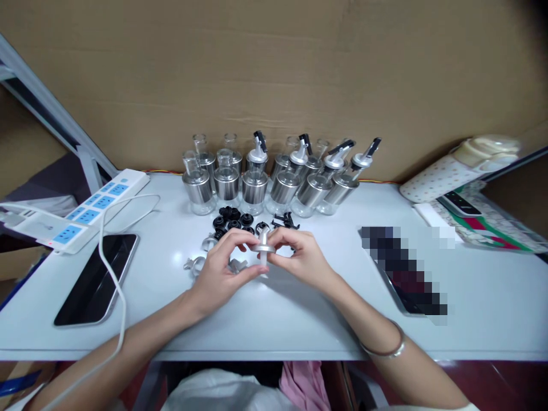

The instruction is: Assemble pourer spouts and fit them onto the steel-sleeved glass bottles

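Note:
Both hands meet at a silver pour spout (264, 249) with a round flange and a pale stem pointing down. My left hand (226, 265) is closed on it from the left, thumb at the stem. From the right, my right hand (299, 254) pinches the spout near its flange. Black round stoppers (234, 225) lie just beyond my hands, with small black levers (286, 220) to their right. Loose silver spout parts (196, 265) lie beside my left hand, partly hidden by it. Glass bottles with steel sleeves (254, 191) stand behind, several topped with silver spouts and black levers.
A white power strip (103, 205) and a black phone (97, 279) lie at left, a white cable (103, 245) crossing over the phone. At right are a blurred-out dark device (402, 271) and a tilted dotted bottle (454, 168). Cardboard (274, 74) stands behind the table.

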